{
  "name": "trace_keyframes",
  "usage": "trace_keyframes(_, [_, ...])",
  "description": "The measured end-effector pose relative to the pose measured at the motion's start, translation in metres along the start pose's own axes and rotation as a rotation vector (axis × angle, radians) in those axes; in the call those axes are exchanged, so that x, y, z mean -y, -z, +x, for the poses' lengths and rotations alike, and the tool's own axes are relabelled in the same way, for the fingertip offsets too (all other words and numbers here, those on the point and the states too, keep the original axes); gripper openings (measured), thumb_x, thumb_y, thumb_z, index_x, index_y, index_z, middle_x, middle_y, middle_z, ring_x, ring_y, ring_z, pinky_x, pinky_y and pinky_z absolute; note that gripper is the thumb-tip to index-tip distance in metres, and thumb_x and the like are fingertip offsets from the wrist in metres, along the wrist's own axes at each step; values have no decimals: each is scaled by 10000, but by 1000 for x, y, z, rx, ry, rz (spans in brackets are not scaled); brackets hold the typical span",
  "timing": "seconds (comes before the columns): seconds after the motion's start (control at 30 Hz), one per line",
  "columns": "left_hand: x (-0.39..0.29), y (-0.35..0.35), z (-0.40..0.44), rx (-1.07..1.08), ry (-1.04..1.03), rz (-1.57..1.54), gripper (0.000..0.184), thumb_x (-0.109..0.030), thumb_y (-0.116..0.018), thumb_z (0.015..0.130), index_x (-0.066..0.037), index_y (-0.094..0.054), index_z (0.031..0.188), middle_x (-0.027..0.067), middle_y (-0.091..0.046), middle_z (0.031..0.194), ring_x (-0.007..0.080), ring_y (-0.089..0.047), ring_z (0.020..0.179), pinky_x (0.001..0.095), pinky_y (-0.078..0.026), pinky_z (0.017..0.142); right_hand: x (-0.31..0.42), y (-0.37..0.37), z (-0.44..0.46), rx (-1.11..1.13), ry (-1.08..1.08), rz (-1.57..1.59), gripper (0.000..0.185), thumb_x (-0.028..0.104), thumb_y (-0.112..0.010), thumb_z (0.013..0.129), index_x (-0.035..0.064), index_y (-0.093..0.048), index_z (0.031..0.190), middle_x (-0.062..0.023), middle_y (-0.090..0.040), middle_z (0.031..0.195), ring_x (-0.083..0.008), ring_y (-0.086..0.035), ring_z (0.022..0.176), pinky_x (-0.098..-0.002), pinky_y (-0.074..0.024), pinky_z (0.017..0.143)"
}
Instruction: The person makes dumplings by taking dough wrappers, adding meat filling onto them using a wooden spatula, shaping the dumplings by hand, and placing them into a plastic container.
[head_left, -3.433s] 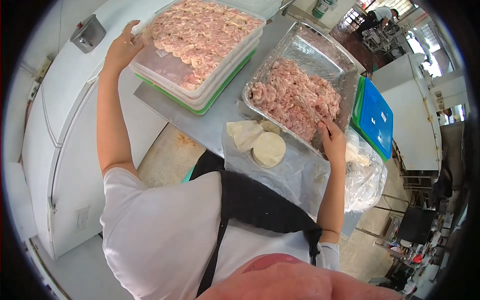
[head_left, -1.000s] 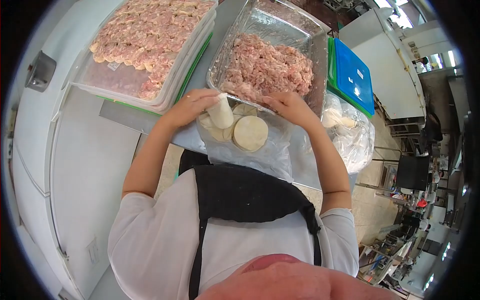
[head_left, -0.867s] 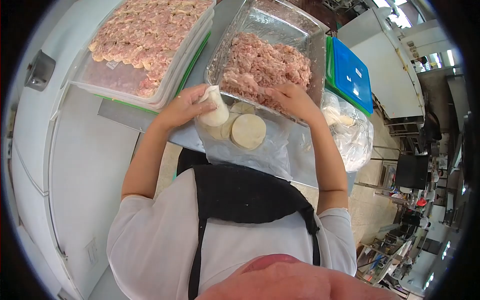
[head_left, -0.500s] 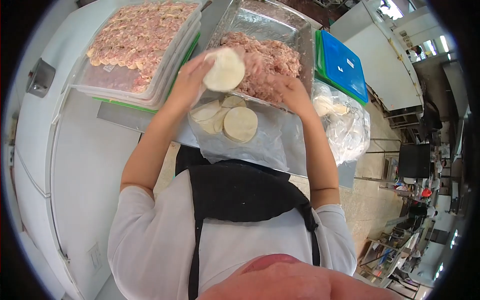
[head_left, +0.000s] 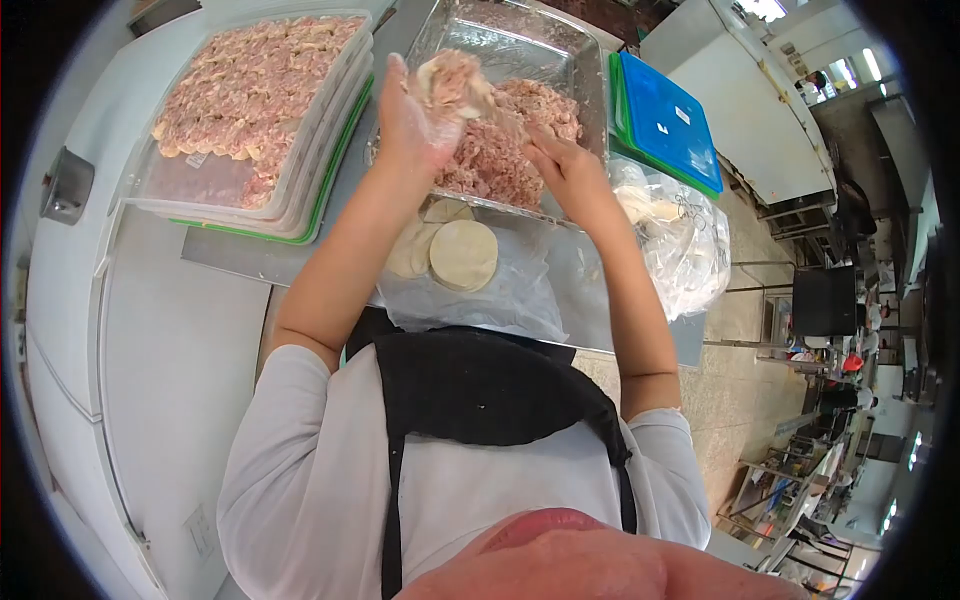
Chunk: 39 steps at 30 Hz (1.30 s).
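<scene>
My left hand [head_left: 412, 130] holds a round dumpling wrapper, its pale edge showing around a lump of minced meat filling [head_left: 452, 78]. The hand is over the left side of a metal tray [head_left: 520, 48]. Inside the tray lies a heap of pink minced meat [head_left: 500, 160]. My right hand [head_left: 568, 168] is closed above the heap's right side, gripping a thin spreading tool [head_left: 510, 122] that reaches toward the wrapper; motion blurs its shape. Below the tray, a stack of round wrappers [head_left: 465, 254] and several loose ones rest on a plastic sheet [head_left: 500, 305].
To the left, stacked clear plastic boxes [head_left: 215, 185] hold rows of filled dumplings. Blue and green lids [head_left: 668, 125] lie to the right, above a clear plastic bag [head_left: 685, 245] with pale contents. A small metal cup [head_left: 70, 185] is at far left.
The wrapper in my left hand was bare and now carries meat filling. That hand has risen slightly. My right hand has come up out of the meat heap and moved a little left.
</scene>
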<state>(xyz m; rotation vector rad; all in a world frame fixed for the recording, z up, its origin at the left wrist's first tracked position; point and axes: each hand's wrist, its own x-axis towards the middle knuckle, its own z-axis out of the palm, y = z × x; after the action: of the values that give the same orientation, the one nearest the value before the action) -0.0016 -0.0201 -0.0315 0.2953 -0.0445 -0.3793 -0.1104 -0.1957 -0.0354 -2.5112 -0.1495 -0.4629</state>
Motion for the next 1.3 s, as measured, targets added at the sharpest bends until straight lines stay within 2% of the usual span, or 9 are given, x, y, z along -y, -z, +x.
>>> trace_keyframes(0.33, [-21, 21, 11, -193, 92, 65, 659, -547, -402, 946, 12, -462, 1290, 227, -492, 1273, 375, -494, 1164, 570, -337, 1028, 59, 33, 18, 286, -39, -605, 283, 196, -587, 908, 57, -620, 1152, -196, -640, 955, -375, -636, 829, -427, -516, 713])
trace_keyframes(0.5, [-25, 14, 13, -192, 92, 43, 658, -474, -533, 916, 35, -418, 1317, 230, -480, 1274, 383, -492, 1163, 535, -375, 1013, 35, -4, 18, 80, 199, -418, 272, 190, -560, 916, 50, -615, 1143, -149, -623, 898, -336, -642, 777, -418, -517, 678])
trace_keyframes(0.6, [-32, 14, 6, -182, 53, 82, 560, -447, -562, 893, 26, -515, 1189, 176, -596, 1013, 346, -571, 1076, 512, -435, 962, 16, 10, 21, 78, 153, -116, 274, 219, -536, 946, 31, -633, 1121, -162, -647, 931, -311, -645, 795, -383, -511, 699])
trace_keyframes(0.83, [-49, 12, -5, 568, -240, 1302, 672, -243, -775, 738, -83, -489, 1324, 138, -603, 1158, 279, -569, 1117, 371, -443, 967, 50, 57, 11, 387, -382, 261, 309, 246, -515, 978, 0, -628, 1127, -194, -670, 949, -312, -643, 849, -338, -483, 785])
trace_keyframes(1.0, [-54, 14, 1, 732, -194, 1726, 584, -268, -775, 726, -101, -577, 1250, 148, -616, 1149, 281, -579, 1101, 331, -444, 949, 41, 43, -14, 270, -42, 165, 331, 252, -554, 961, -14, -625, 1143, -180, -680, 990, -271, -642, 895, -336, -486, 798])
trace_keyframes(1.1, [-50, -5, -12, 883, -25, 1813, 392, -194, -781, 717, -51, -654, 1059, 60, -643, 930, 133, -599, 882, 290, -476, 797, 17, 34, -18, 290, 0, 118, 336, 236, -578, 948, -26, -619, 1155, -178, -670, 1074, -240, -639, 971, -331, -483, 828])
trace_keyframes(1.2, [-30, 28, -9, 806, -500, 1914, 410, -219, -786, 710, -30, -646, 1045, 38, -652, 895, 127, -599, 808, 286, -482, 732, -2, 36, -14, 256, 38, 21, 311, 232, -588, 928, 7, -634, 1138, -201, -657, 1070, -322, -645, 958, -375, -498, 816])
trace_keyframes(1.27, [-28, 32, 4, 539, 157, 1716, 502, -244, -788, 706, -32, -630, 1133, 51, -659, 915, 124, -605, 796, 277, -496, 709, 0, 37, -20, 179, 105, -56, 299, 242, -590, 917, 28, -647, 1118, -202, -662, 1018, -374, -645, 904, -409, -513, 784])
trace_keyframes(1.3, [-25, 39, 10, 534, 149, 1719, 502, -244, -788, 706, -32, -630, 1133, 51, -659, 915, 124, -605, 796, 277, -496, 709, 19, 39, -26, 92, 60, -205, 294, 245, -579, 920, 50, -637, 1132, -194, -663, 999, -379, -643, 879, -433, -513, 768])
